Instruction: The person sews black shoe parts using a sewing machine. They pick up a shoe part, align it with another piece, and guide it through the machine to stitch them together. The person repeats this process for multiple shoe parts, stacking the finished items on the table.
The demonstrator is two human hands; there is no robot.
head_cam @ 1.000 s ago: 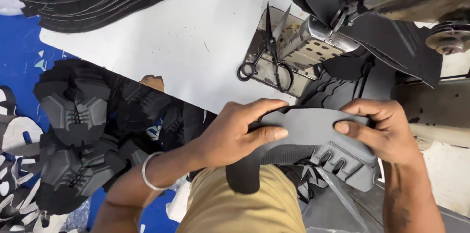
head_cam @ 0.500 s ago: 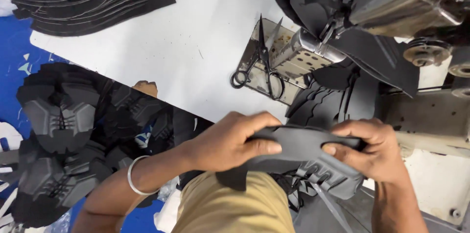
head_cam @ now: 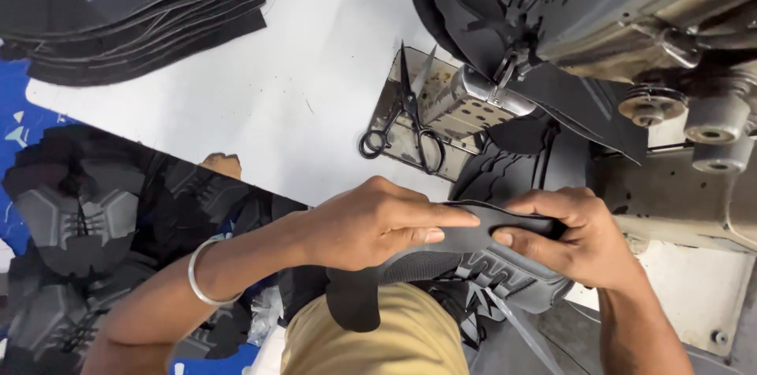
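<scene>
Here both hands pinch one dark grey, curved shoe-upper panel of soft synthetic sheet [head_cam: 473,245], held low over the lap, just in front of the grey industrial sewing machine [head_cam: 670,20]. Left hand [head_cam: 371,221] is closed on the panel's left part, index finger laid flat along its top edge, thumb underneath; a thin silver bangle [head_cam: 206,272] sits on that wrist. Right hand [head_cam: 579,237] is closed on the right end, fingers curled over the edge, thumb pressing on the near face. Between the hands the panel bows slightly; its moulded ribbed part hangs below the right hand. Beyond the hands, on the white tabletop [head_cam: 236,99], black-handled scissors [head_cam: 406,126] lie on a metal plate beside the machine's perforated post. Far beyond the left hand, a stack of flat black cut pieces [head_cam: 134,12]; left of the left forearm, a heap of finished grey-black uppers [head_cam: 87,225]. Judgement: keep the edge taut and level between both grips, fingertips close to the edge, no creasing, the hanging part kept free of snags.
</scene>
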